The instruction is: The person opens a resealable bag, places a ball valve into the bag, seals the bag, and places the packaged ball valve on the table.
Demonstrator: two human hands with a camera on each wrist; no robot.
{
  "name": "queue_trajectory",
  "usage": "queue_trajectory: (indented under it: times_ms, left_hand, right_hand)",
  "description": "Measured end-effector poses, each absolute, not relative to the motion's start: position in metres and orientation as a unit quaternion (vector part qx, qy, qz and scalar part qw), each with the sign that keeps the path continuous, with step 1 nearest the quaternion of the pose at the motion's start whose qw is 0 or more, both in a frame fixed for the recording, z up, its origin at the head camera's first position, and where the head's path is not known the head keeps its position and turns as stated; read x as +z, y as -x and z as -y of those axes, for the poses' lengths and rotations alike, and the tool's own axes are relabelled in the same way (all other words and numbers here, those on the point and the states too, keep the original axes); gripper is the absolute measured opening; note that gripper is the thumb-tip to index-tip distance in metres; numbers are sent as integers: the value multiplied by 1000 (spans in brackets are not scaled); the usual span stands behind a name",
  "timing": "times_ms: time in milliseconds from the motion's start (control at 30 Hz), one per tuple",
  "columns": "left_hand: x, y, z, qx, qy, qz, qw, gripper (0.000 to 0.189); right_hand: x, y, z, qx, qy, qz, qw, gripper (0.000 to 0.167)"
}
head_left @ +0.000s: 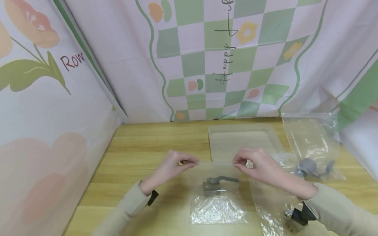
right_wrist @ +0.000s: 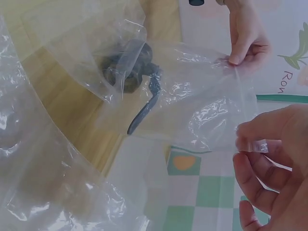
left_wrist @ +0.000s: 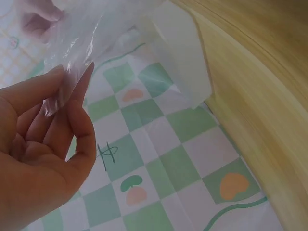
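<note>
A clear zip bag [head_left: 218, 209] is stretched between both hands over the table. Inside it lies a ball valve [head_left: 212, 186] with a long grey lever handle, also seen through the plastic in the right wrist view as a dark valve [right_wrist: 126, 67]. My left hand [head_left: 174, 167] pinches the bag's top left corner between thumb and fingers. The top right corner is pinched by my right hand [head_left: 261, 165]. In the left wrist view, the left hand [left_wrist: 53, 139] has the thin film between its fingertips.
A shallow translucent tray [head_left: 242, 144] lies at the back of the wooden table [head_left: 141, 144]. At the right, another clear bag [head_left: 313, 137] holds grey parts [head_left: 307, 167]. A further bag [head_left: 265, 209] lies under the right forearm, with a metal part beside the wrist. Printed curtains [head_left: 189, 39] border the table.
</note>
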State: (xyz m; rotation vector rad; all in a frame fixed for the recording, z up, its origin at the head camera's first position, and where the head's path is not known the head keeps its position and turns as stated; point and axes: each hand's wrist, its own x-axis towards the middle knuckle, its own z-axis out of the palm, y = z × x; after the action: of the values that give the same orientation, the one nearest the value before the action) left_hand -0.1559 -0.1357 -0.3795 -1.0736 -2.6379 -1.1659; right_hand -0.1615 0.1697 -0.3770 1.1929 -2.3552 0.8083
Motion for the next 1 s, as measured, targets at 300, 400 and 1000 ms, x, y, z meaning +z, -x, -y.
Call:
queue_trajectory:
  times_ms: [300,400,1000]
  left_hand:
    - [-382,156,138,-389,347,853,40,22]
    - [-381,155,139,-398,331,855,28,22]
    - [-385,157,150,-422,296,856,35,11]
  right_hand:
    - [-376,162,-175,292,-425,832,206,25]
    - [-378,161,-177,293,-421,834,204,24]
    - [-380,157,-183,276,-379,867,171,19]
